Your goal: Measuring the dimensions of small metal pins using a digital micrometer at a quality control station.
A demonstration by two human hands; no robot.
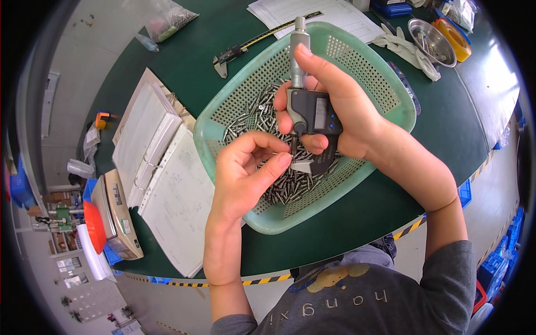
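My right hand (357, 106) is wrapped round a digital micrometer (304, 103) with a dark body, a small display and a silver thimble. Its thumb lies along the thimble at the top. Beside the measuring jaws, my left hand (240, 176) is closed, thumb and forefinger pinched together; whatever lies between those fingertips is too small and covered to make out. Both hands are over a pale green perforated plastic basket (262, 223). Inside it lies a heap of small silvery metal pins or screws (285, 187), partly hidden by my hands.
An open ring binder (167, 184) lies left of the basket, with a weighing scale (120, 215) and a red tray (95, 226) beyond. Behind the basket are a caliper (234, 53) and paper sheets (312, 14). Gloves (407, 53) and a metal bowl (432, 42) sit far right.
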